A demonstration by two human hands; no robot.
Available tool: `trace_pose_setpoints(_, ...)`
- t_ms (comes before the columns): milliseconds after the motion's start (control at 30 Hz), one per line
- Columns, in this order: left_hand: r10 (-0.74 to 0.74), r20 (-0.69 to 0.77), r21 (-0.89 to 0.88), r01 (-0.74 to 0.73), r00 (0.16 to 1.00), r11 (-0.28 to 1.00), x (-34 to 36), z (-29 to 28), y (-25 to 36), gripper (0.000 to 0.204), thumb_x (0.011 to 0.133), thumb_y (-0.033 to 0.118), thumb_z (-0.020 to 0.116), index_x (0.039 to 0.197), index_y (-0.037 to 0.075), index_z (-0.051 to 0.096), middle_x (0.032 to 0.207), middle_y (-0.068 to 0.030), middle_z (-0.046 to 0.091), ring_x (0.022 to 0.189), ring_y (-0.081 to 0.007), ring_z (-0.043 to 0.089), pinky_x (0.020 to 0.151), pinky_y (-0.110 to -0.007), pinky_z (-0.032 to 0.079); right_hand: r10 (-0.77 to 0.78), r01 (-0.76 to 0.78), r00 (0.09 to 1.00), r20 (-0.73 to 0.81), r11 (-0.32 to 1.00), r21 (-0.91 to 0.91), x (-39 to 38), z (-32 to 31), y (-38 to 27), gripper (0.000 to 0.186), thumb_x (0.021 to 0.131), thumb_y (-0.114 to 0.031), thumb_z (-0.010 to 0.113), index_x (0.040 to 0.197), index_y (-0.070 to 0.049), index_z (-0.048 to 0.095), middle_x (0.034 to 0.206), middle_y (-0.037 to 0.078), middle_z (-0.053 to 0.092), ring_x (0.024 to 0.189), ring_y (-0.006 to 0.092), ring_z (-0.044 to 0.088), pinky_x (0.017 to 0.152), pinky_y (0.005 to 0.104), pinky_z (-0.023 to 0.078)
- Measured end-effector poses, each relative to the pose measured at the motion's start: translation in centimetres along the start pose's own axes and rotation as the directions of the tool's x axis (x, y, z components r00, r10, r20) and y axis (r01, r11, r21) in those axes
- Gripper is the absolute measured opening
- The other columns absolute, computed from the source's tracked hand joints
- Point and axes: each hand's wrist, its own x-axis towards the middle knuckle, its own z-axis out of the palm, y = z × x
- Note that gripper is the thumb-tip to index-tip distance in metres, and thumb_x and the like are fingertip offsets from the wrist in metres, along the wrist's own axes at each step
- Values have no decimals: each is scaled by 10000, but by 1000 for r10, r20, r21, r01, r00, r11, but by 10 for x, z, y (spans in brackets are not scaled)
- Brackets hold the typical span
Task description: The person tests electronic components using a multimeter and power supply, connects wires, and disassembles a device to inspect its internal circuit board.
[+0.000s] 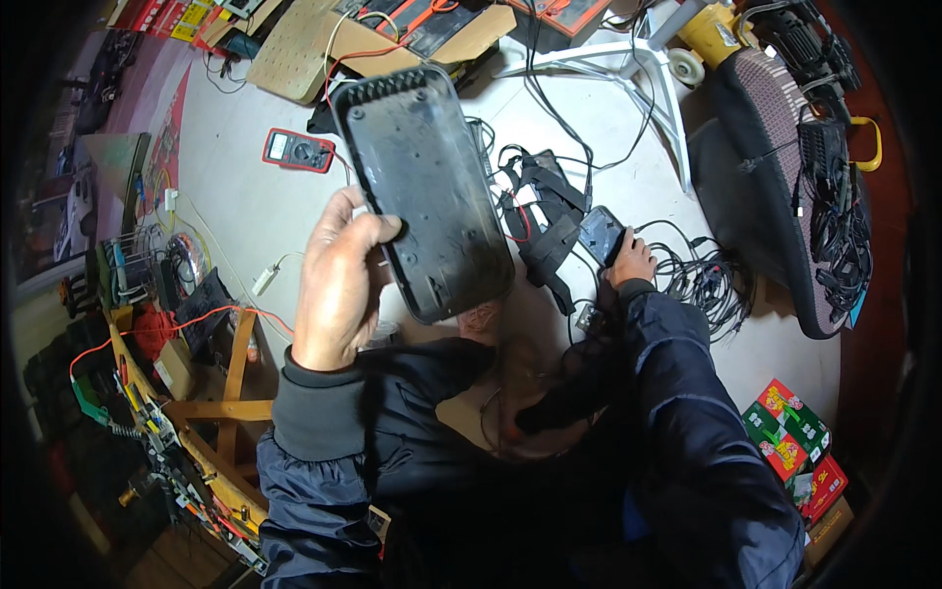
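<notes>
L hand (339,280): fingers curled over the long edge of a black plastic housing cover (424,191), held up tilted, ribbed inner side toward cam. R hand (633,263): fingers down on a small dark phone-like unit (601,234) on the white floor (245,201), grip unclear. Cover prob. light, stiff, thin-walled, may flex; best taken by edges. Red multimeter (297,149) and cable tangle (706,280) nearby.

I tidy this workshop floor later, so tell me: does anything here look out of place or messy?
Yes. Black cables lie tangled on the white floor by the right hand, and a red multimeter sits loose on the floor. The left hand holds a detached black plastic cover.
</notes>
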Motion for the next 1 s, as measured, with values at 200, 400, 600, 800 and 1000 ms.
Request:
trace_pose_setpoints(200, 204, -79, -127, -213, 976, 969, 6, -12, 11, 47, 981, 44, 531, 1003, 39, 573, 1020, -68, 611, 949, -171, 628, 912, -352, 549, 123, -176, 954, 272, 968, 179, 4, -48, -6, 1116, 649, -476, 867, 1546, -31, 373, 1393, 286, 500, 1287, 479, 533, 1085, 513, 440)
trace_pose_setpoints(400, 289, -176, -238, -325, 941, 915, 15, -33, 17, 99, 988, 61, 579, 890, 68, 573, 926, -46, 630, 898, -163, 657, 876, -349, 566, 95, -183, 930, 354, 957, 225, 7, -156, 29, 1059, 670, -540, 783, 1493, 34, 444, 1418, 356, 490, 1302, 474, 552, 1093, 454, 468)
trace_pose_setpoints(600, 326, -70, -243, -333, 943, 911, 3, -19, 15, 120, 976, 64, 606, 882, 109, 546, 881, 5, 591, 776, -109, 618, 717, -266, 567, -124, 234, 966, -226, 791, 566, -61, -261, 28, 1214, 628, -516, 935, 1509, 115, 386, 1411, 340, 503, 1323, 427, 530, 1142, 430, 418)
trace_pose_setpoints(800, 212, 126, -291, -168, 969, 942, -31, 13, -10, 163, 930, 16, 580, 1090, 43, 585, 992, -35, 605, 970, -132, 587, 919, -281, 512, -164, 513, 851, -499, 466, 721, -140, -312, -47, 1242, 616, -482, 960, 1516, 120, 353, 1430, 328, 515, 1359, 414, 507, 1156, 434, 403)
trace_pose_setpoints(1000, 294, 255, -440, -160, 921, 883, -108, 16, -47, 472, 900, 44, 557, 1369, 15, 508, 1240, -121, 632, 1166, -238, 623, 1064, -389, 505, -291, 513, 851, -438, 278, 812, -211, -328, -71, 1209, 655, -389, 972, 1532, 125, 317, 1455, 277, 527, 1329, 320, 552, 1138, 382, 422)
